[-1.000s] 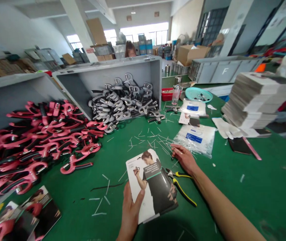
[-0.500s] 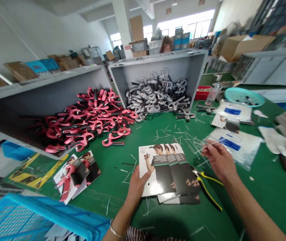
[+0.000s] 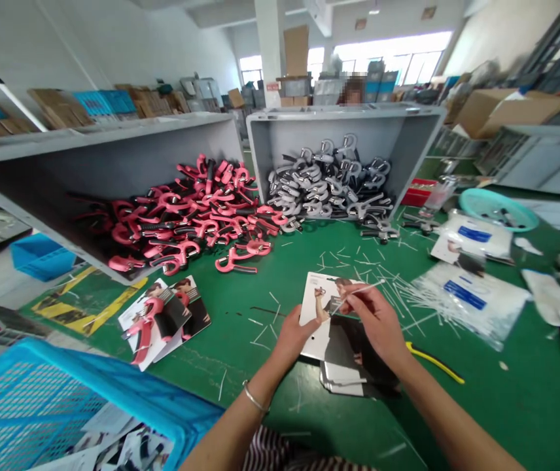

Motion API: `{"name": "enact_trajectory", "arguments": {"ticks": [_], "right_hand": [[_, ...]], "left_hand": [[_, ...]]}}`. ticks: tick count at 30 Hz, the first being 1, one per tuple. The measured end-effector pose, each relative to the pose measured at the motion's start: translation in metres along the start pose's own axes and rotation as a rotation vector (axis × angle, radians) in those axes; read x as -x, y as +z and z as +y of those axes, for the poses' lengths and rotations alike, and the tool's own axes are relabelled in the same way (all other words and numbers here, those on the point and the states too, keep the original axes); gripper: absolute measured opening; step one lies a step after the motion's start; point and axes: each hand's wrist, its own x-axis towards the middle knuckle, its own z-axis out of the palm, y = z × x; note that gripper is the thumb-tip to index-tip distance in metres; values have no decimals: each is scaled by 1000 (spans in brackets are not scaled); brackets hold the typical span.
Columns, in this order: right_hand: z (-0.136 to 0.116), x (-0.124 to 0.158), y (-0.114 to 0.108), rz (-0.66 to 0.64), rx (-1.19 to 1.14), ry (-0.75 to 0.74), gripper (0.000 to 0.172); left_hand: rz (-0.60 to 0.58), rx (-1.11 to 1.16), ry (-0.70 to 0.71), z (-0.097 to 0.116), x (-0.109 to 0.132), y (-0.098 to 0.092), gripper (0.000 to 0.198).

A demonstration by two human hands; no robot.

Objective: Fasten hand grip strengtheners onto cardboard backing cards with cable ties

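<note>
My left hand [image 3: 294, 335] grips the left edge of a printed backing card [image 3: 315, 347], thumb on its face. Beneath and to the right lie more cards [image 3: 343, 386] of the same kind. Over the top card, my right hand [image 3: 375, 317] pinches a thin white cable tie [image 3: 375, 285], which points up and to the right. Part of the cards is hidden behind the right hand. Yellow-black pliers [image 3: 437, 363] lie just right of it, their jaws covered by the hand. Many loose white ties [image 3: 398, 291] are scattered beyond.
Pink hand grips [image 3: 186, 229] spill from a grey crate at left; grey ones [image 3: 329, 183] fill another crate behind. Two carded pink grips [image 3: 155, 327] lie left. A blue basket [image 3: 113, 386] stands front left. Plastic bags [image 3: 476, 301] and a turquoise dish [image 3: 498, 203] lie right.
My right hand has moved left from the scattered ties to above the top card, bringing a cable tie. My left hand has pulled the card slightly up and still holds it. The view has shifted left.
</note>
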Motion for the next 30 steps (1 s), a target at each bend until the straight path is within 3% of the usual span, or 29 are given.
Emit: {"name": "enact_trajectory", "arguments": {"ticks": [6, 10, 19, 23, 27, 30], "right_hand": [[19, -3, 20, -119, -42, 132, 20], [36, 1, 35, -185, -13, 116, 22], [39, 7, 36, -298, 288, -57, 22], [38, 4, 34, -369, 375, -154, 19], [36, -10, 23, -313, 481, -226, 19], [42, -21, 17, -322, 563, -196, 20]], "left_hand": [[27, 99, -38, -8, 28, -29, 54], [43, 172, -28, -10, 37, -36, 54], [-24, 343, -136, -17, 34, -39, 51], [-14, 452, -117, -5, 33, -39, 48], [-14, 420, -61, 14, 14, -33, 48], [-26, 461, -93, 10, -4, -29, 47]]}}
